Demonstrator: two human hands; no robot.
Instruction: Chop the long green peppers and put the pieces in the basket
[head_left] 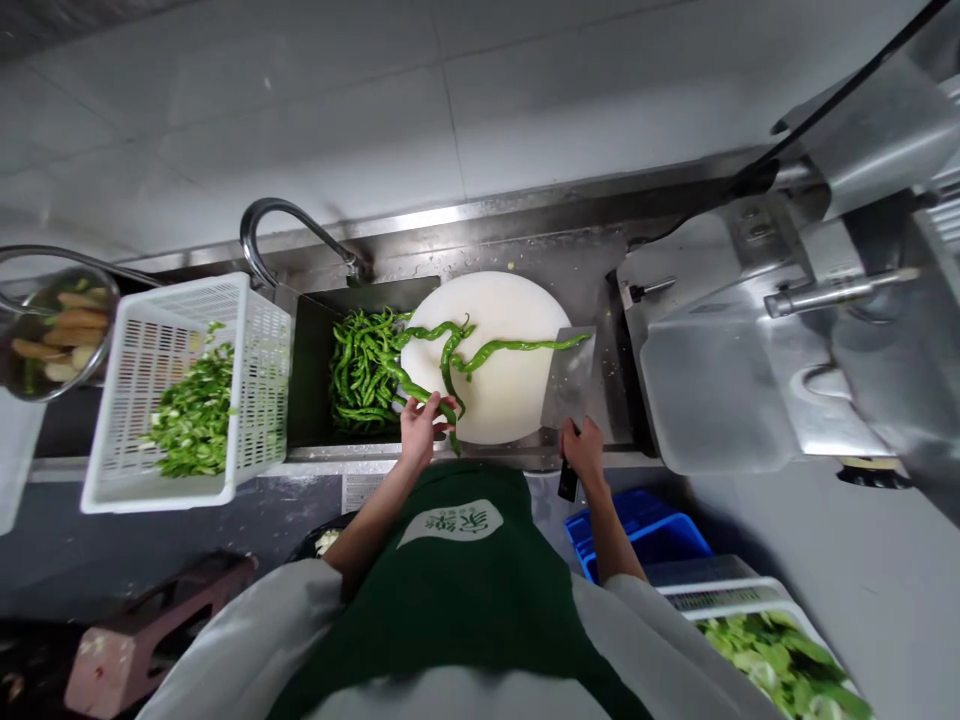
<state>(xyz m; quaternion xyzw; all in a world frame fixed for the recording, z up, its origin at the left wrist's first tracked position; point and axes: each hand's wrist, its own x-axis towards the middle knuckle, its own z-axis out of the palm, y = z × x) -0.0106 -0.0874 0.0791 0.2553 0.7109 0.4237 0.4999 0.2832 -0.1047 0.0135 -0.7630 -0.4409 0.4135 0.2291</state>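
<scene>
My left hand (421, 430) is closed on a long green chili pepper (409, 383) at the near left edge of the round white cutting board (510, 400). More long peppers lie across the board, one of them stretching right to the blade. My right hand (583, 450) grips the dark handle of a cleaver (568, 385), whose broad blade rests over the board's right edge. Left of the board, a heap of green chili peppers (364, 370) fills part of the sink (311, 370).
A white plastic basket (259, 390) with chopped greens stands left of the sink, under a curved faucet (277, 205). A metal slicing machine (712, 380) is at the right. Below right are a blue crate (652, 530) and a basket of leafy vegetables (780, 650).
</scene>
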